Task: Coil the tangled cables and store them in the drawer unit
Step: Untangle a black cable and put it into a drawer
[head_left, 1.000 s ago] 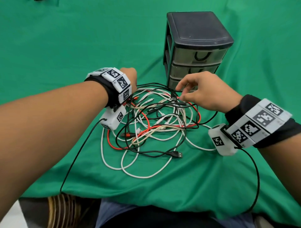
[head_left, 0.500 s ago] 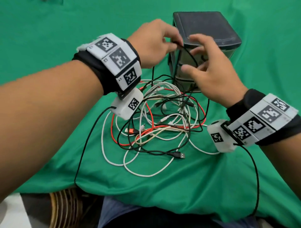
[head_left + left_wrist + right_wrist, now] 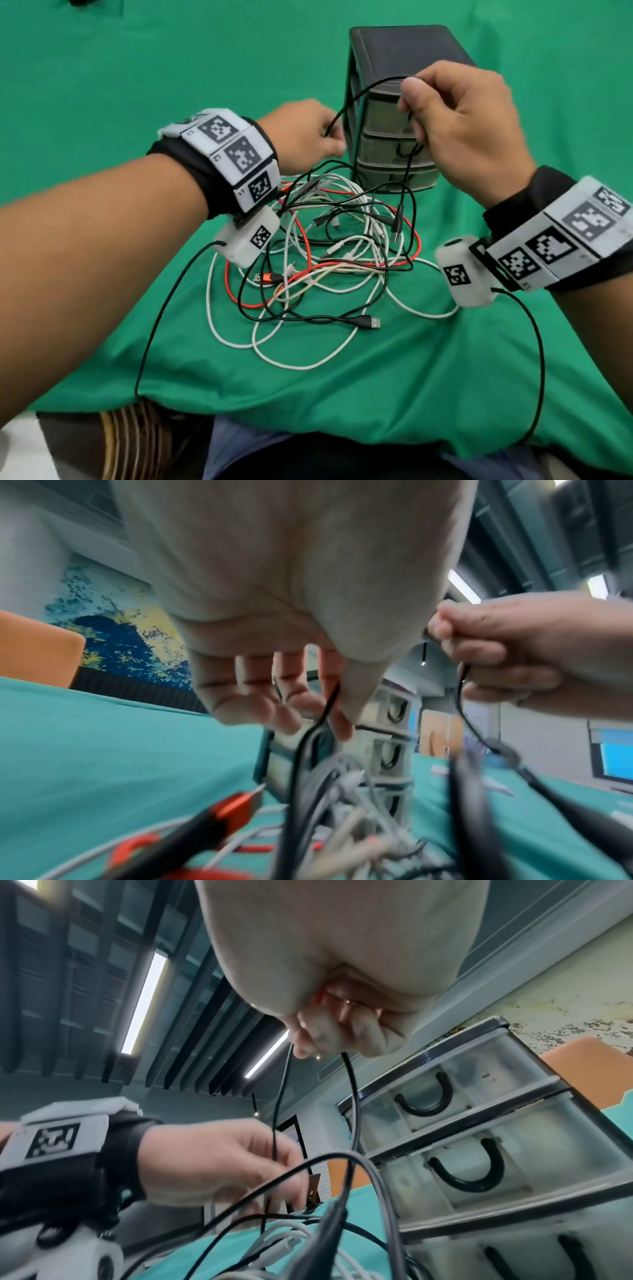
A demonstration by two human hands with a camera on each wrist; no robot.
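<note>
The person sits facing a dark grey plastic drawer unit with three clear-fronted drawers (image 3: 394, 137), all pushed in, standing on the green cloth-covered table (image 3: 137, 85). Just in front of the unit lies the tangled heap of white, red and black cables (image 3: 322, 260), untouched apart from one strand.

That strand is a thin black cable (image 3: 359, 94), lifted clear of the heap and arched in front of the unit's top drawer. The right hand (image 3: 469, 137) is raised level with the unit's upper drawers, its fingers and thumb curled tight and pinching the cable, so that the short end with its plug (image 3: 397, 224) dangles down toward the heap. It looks like the anchor for a coil about to be wound. The left hand (image 3: 305, 137), just left of the unit and lower, has its thumb and forefinger closed on the same cable where it runs back into the pile, the other fingers loosely spread; I take it to be feeding slack and teasing the strand out of the knot.

Nothing is coiled yet and no drawer is open.
</note>
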